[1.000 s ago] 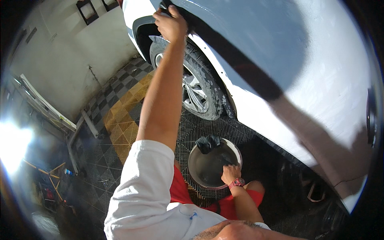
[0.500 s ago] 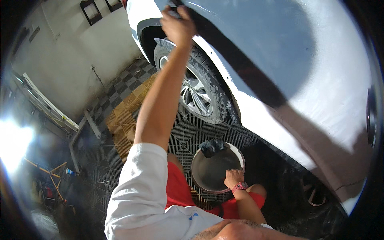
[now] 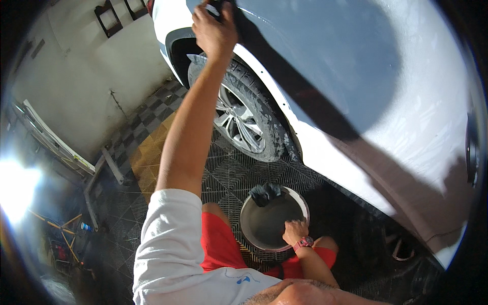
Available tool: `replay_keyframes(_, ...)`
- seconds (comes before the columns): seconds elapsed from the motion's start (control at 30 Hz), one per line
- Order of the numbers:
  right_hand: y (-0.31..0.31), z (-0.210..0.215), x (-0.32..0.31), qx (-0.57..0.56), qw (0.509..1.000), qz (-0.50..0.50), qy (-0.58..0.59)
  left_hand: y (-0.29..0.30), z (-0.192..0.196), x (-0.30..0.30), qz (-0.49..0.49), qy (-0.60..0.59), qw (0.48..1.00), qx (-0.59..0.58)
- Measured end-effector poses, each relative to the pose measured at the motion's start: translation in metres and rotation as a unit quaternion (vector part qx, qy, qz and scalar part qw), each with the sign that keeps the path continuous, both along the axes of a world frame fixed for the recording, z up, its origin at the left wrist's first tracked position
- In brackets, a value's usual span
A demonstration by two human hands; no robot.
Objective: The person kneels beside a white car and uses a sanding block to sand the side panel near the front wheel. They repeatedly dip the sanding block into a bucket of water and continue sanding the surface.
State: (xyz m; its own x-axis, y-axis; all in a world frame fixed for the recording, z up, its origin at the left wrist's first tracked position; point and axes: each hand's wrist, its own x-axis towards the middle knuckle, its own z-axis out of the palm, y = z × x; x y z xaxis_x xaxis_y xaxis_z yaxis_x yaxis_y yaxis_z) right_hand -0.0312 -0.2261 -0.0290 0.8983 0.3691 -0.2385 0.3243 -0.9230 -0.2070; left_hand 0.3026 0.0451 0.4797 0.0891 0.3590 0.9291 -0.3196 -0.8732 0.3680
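My left hand (image 3: 215, 31) reaches up to the white car's rear panel (image 3: 325, 56), above the wheel arch. Its fingers are closed around a small dark block (image 3: 215, 9) against the bodywork, partly cut off by the top edge. A large patch of that panel is dull grey. Low down between my knees stands a round bucket (image 3: 246, 231) with murky grey liquid (image 3: 269, 218) in it. My right hand (image 3: 295, 232), with a red watch on the wrist, is closed on the bucket's near right rim. A dark crumpled cloth (image 3: 265, 194) hangs over the far rim.
The car's dusty wheel (image 3: 243, 122) stands just beyond the bucket. Black and yellow grid tiles (image 3: 152, 157) cover the floor. At the left are a pale long panel (image 3: 58, 134), an orange-legged stand (image 3: 66, 226) and a glaring lamp (image 3: 18, 190).
The whole view has shifted slightly. My left hand stays at the panel with the dark block, a little farther left in the picture. My right hand remains at the bucket.
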Motion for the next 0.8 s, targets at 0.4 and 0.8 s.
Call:
replay_keyframes(0.4, 0.006, -0.007, 0.000, 0.010, 1.000, 0.002, -0.005, -0.130, -0.139, -0.087, -0.128, -0.029, 0.978, 0.161)
replay_keyframes(0.8, 0.007, -0.002, -0.006, 0.023, 0.999, 0.024, -0.021, -0.048, -0.059, -0.043, -0.078, 0.051, 0.989, -0.115)
